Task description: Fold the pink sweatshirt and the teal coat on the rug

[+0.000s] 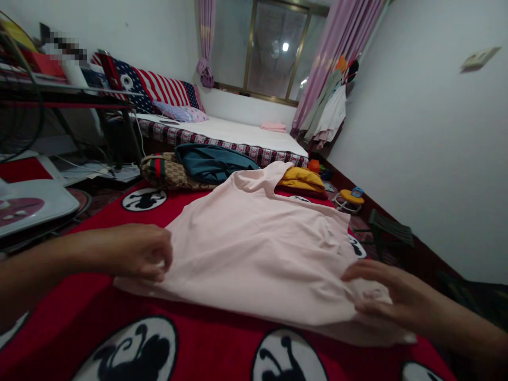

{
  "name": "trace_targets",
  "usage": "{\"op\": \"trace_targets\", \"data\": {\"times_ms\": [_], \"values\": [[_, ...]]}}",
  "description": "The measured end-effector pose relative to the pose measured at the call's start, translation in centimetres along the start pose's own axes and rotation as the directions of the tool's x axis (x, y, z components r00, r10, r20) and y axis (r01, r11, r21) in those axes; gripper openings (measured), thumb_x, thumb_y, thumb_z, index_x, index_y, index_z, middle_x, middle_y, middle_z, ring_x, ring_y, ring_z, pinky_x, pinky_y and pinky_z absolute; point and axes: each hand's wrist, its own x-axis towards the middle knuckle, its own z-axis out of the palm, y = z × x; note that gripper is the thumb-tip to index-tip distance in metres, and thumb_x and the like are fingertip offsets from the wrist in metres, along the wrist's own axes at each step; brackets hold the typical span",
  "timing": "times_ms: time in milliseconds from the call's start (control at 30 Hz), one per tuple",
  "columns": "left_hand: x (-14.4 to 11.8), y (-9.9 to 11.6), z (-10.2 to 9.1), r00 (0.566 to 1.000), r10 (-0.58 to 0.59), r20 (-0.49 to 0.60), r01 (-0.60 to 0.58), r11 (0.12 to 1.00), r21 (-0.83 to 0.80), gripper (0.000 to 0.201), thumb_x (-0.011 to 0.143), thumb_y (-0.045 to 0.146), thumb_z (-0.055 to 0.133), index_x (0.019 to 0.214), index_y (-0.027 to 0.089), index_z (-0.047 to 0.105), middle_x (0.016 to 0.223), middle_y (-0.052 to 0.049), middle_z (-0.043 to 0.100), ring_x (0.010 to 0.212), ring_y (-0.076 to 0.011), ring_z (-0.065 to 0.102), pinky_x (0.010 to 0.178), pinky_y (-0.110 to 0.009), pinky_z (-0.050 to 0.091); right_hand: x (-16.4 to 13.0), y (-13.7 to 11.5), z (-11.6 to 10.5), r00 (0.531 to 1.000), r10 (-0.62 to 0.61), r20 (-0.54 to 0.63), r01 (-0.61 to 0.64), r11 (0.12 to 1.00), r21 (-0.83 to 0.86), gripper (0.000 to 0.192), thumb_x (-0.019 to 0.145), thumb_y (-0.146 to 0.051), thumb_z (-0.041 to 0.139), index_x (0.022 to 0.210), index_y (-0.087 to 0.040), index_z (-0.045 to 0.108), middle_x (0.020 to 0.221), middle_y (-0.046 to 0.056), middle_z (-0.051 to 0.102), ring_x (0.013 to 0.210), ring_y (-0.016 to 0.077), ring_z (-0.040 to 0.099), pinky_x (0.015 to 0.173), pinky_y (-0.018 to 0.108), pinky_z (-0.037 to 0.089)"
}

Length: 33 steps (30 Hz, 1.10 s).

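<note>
A pale pink shirt [254, 248] lies spread with soft wrinkles over a red blanket [210, 338] patterned with black and white round motifs. My left hand [145, 251] is at the shirt's left side, its fingers curled and pinched on the cloth near the edge. On the opposite side, my right hand [381, 296] has its thumb and fingers closed around a bunched bit of the shirt. The near edge of the garment runs between both hands, and its far end reaches folded clothes.
Behind the shirt lie a dark teal garment [218, 161], a brown patterned item [170, 172] and yellow folded clothing [301, 180]. A bed [238, 129] stands below the window. A desk [71, 98] is at left; a yellow stool [351, 197] and dark folding stool [391, 230] stand right.
</note>
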Motion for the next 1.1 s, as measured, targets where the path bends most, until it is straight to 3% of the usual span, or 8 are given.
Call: {"op": "trace_targets", "data": {"times_ms": [67,133,200,300,467,667,867,1100], "values": [[2.8,2.3,0.0,0.991,0.130,0.013,-0.129,0.991,-0.037,0.025,0.074,0.039,0.064,0.092,0.027,0.076,0.094,-0.003,0.072,0.085,-0.0184,0.065,0.072,-0.022,0.048,3.2,-2.5,-0.4,0.998,-0.052,-0.018,0.054,0.991,0.124,0.038,0.077,-0.050,0.068,0.107,-0.027,0.071,0.113,0.007,0.069,0.106,0.0239,0.063,0.095,0.033,0.047],[6.1,5.2,0.6,0.977,0.211,-0.037,-0.213,0.975,-0.061,0.027,0.079,0.039,0.061,0.098,0.024,0.074,0.098,-0.005,0.071,0.087,-0.0188,0.065,0.076,-0.025,0.048,6.9,-5.2,0.4,0.991,-0.128,0.042,0.113,0.961,0.253,0.037,0.077,-0.049,0.067,0.103,-0.024,0.072,0.106,0.007,0.071,0.097,0.0222,0.065,0.087,0.031,0.050],[9.5,8.0,1.8,0.950,0.306,-0.068,-0.311,0.948,-0.076,0.029,0.082,0.032,0.059,0.106,0.023,0.072,0.101,-0.005,0.071,0.091,-0.0197,0.064,0.082,-0.027,0.047,10.8,-7.2,2.3,0.977,-0.185,0.104,0.140,0.931,0.337,0.031,0.077,-0.043,0.067,0.099,-0.021,0.074,0.092,0.006,0.073,0.082,0.0198,0.066,0.073,0.028,0.051],[14.3,9.8,4.4,0.938,0.276,-0.210,-0.292,0.955,-0.047,0.040,0.082,0.025,0.059,0.122,0.020,0.065,0.117,-0.011,0.065,0.105,-0.0251,0.062,0.092,-0.035,0.047,15.5,-8.0,6.6,0.991,-0.134,0.027,0.121,0.951,0.286,0.014,0.077,-0.027,0.062,0.081,-0.021,0.074,0.068,0.000,0.069,0.061,0.0144,0.060,0.058,0.024,0.042],[20.8,6.8,5.7,0.876,0.119,-0.467,-0.193,0.975,-0.113,0.038,0.081,0.018,0.060,0.118,0.013,0.065,0.119,-0.013,0.064,0.112,-0.0247,0.059,0.102,-0.036,0.044,18.6,-6.6,11.5,0.927,0.150,-0.343,-0.066,0.967,0.246,0.019,0.082,-0.031,0.055,0.076,-0.021,0.071,0.066,0.000,0.067,0.062,0.0133,0.056,0.059,0.024,0.034],[27.6,3.9,1.9,0.766,0.007,-0.643,-0.078,0.994,-0.082,0.041,0.080,0.010,0.054,0.120,0.011,0.063,0.121,-0.012,0.062,0.117,-0.0234,0.054,0.107,-0.035,0.039,18.4,-6.2,12.1,0.928,0.132,-0.349,-0.034,0.961,0.275,0.017,0.082,-0.032,0.057,0.078,-0.024,0.071,0.065,-0.002,0.066,0.061,0.0127,0.055,0.059,0.024,0.033],[33.8,3.9,-0.5,0.778,-0.056,-0.625,-0.001,0.996,-0.091,0.047,0.075,0.005,0.056,0.121,0.014,0.062,0.120,-0.013,0.058,0.112,-0.0260,0.053,0.099,-0.034,0.042,18.7,-5.4,12.4,0.934,0.166,-0.317,0.001,0.885,0.466,0.017,0.082,-0.032,0.058,0.075,-0.021,0.070,0.063,-0.002,0.064,0.062,0.0123,0.056,0.060,0.022,0.036],[37.6,4.4,-1.0,0.793,-0.167,-0.586,0.102,0.985,-0.142,0.022,0.076,0.010,0.063,0.097,0.012,0.067,0.115,-0.019,0.060,0.117,-0.0328,0.047,0.095,-0.044,0.041,18.5,-5.4,12.3,0.937,0.194,-0.289,-0.015,0.852,0.523,0.014,0.080,-0.029,0.059,0.073,-0.021,0.069,0.060,-0.003,0.062,0.058,0.0116,0.055,0.057,0.022,0.035]]}}
